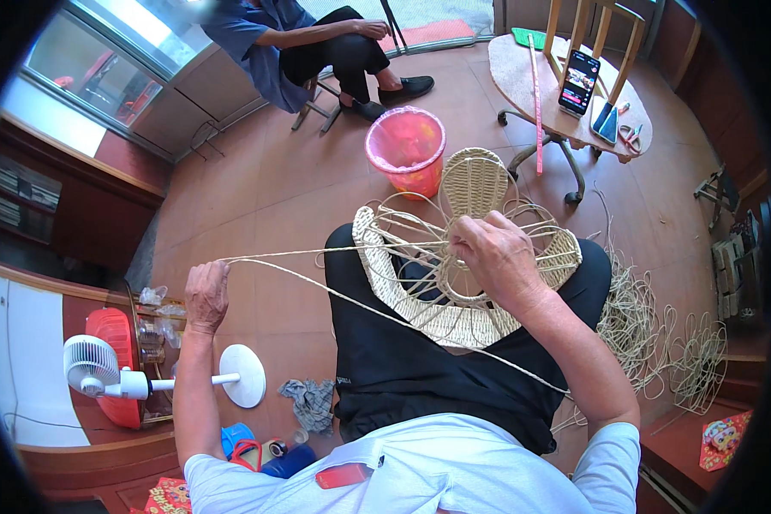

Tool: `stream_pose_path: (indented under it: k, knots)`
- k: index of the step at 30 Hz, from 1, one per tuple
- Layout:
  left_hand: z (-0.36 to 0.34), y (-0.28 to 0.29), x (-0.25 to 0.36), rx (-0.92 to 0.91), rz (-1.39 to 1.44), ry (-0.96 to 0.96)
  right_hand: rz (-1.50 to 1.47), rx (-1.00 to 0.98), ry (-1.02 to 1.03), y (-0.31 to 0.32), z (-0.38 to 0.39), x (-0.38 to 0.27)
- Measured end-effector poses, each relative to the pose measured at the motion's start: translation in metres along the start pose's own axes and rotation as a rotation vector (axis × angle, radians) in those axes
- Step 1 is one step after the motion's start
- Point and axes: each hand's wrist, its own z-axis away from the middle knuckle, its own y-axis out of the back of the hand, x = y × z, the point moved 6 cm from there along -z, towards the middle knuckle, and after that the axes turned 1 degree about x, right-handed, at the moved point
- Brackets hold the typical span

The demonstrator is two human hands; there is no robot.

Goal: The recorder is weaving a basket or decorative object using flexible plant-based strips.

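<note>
Across my lap lies a round, half-woven piece (454, 322) of pale cord on a wire frame, with a woven oval panel (475, 182) standing out at its far side. My left hand (206, 295) is out to the left, closed on a pale cord (317, 252) drawn taut from the weaving. A second length runs from that hand down across my lap toward the right. My right hand (493, 255) is at the middle of the piece, its fingers pinched by the open wires at the base of the oval panel. Whatever its fingertips grip is hidden.
Loose coils of cord (634, 317) lie on the floor at the right. A pink bin (405, 150) stands ahead. Beyond it a person (317, 51) sits. A wheeled board (522, 73) holds a phone (579, 82) and scissors (630, 137). A white fan (94, 364) is at left.
</note>
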Motion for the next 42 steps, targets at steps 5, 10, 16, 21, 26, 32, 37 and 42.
stream_pose_path:
  k: [5,10,16,21,26,32,37,42]
  knots:
    - [0.0,-0.002,-0.014,-0.078,-0.051,0.022,-0.044,0.046,-0.039,-0.006,-0.004,0.003]
    - [-0.021,0.024,-0.075,0.002,-0.146,0.036,-0.105,0.109,-0.141,-0.011,-0.007,0.006]
    - [-0.06,0.059,-0.185,0.019,-0.258,0.309,-0.056,0.146,-0.183,-0.016,-0.006,0.004]
    - [-0.054,0.057,-0.252,-0.156,-0.258,0.716,0.044,0.118,-0.267,-0.019,-0.011,0.002]
    - [-0.047,-0.006,-0.193,-0.277,0.253,0.622,0.103,0.115,-0.257,-0.022,-0.011,-0.003]
    - [-0.037,-0.077,0.047,-0.197,0.95,0.544,0.174,-0.001,-0.291,-0.039,-0.014,-0.003]
    - [-0.051,-0.056,0.192,-0.214,1.208,0.669,0.159,-0.037,-0.381,-0.037,-0.018,-0.007]
    - [-0.085,-0.013,0.251,0.005,0.978,0.377,-0.135,0.27,-0.265,-0.017,-0.015,-0.012]
